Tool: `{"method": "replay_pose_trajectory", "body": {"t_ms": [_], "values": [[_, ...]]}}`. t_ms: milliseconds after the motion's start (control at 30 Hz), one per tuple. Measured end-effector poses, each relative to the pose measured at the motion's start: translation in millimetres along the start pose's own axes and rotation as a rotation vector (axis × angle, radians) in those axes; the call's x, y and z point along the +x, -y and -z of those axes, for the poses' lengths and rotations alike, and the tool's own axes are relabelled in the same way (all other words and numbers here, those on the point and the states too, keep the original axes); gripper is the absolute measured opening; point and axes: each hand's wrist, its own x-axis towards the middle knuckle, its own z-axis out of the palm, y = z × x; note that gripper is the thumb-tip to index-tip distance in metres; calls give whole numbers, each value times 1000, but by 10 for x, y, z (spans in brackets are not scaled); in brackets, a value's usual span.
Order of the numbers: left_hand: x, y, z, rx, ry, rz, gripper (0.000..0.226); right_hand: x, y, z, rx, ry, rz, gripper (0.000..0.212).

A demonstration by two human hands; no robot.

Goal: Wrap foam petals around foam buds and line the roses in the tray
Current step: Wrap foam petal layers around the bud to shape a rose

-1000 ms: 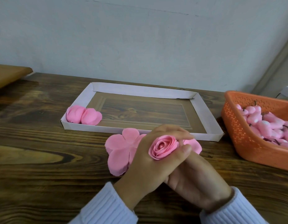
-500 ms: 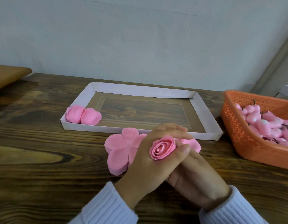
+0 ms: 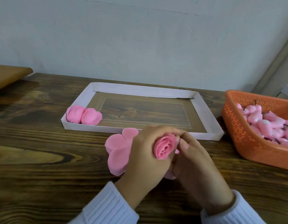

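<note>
A pink foam rose (image 3: 165, 147) sits between both hands, just in front of the tray. My left hand (image 3: 144, 157) curls round its left side and base. My right hand (image 3: 195, 160) grips its right side, thumb and fingertips on the outer petal. Flat pink foam petals (image 3: 118, 151) lie on the table under and left of my hands. The white cardboard tray (image 3: 203, 109) holds two finished pink roses (image 3: 84, 116) in its near left corner. An orange basket (image 3: 237, 126) at the right holds several pink foam buds (image 3: 269, 125).
The dark wooden table (image 3: 43, 159) stretches left and toward me. A brown board (image 3: 7, 75) juts in at the far left edge. A pale wall stands right behind the tray.
The rose has tilted and turned in my hands. My right hand has come up from under my left hand to the rose's right side.
</note>
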Motion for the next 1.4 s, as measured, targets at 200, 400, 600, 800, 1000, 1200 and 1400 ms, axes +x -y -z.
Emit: {"method": "replay_pose_trajectory", "body": {"t_ms": [200, 400, 600, 800, 1000, 1200, 1400], "values": [[-18, -53, -22, 185, -13, -95, 39, -46, -86, 23, -119, -32, 3, 31], [-24, -72, -37, 177, -25, -150, 30, -77, -26, -4, -98, 16, -65, 57], [-18, -146, -10, -307, -33, 133, 3, 11, -8, -16, 95, -24, -229, 69], [-1, -171, -33, -345, 65, 111, 16, -8, -9, -45, 189, 44, -339, 31], [17, -134, -40, -381, 4, 68, 6, -22, 1, -43, 267, 98, -173, 54], [9, -153, -36, -382, 37, 183, 22, 1, -34, -18, 68, 35, -209, 43], [18, -152, -27, -320, 47, 126, 17, -24, 12, -14, 171, 107, -129, 41]]}}
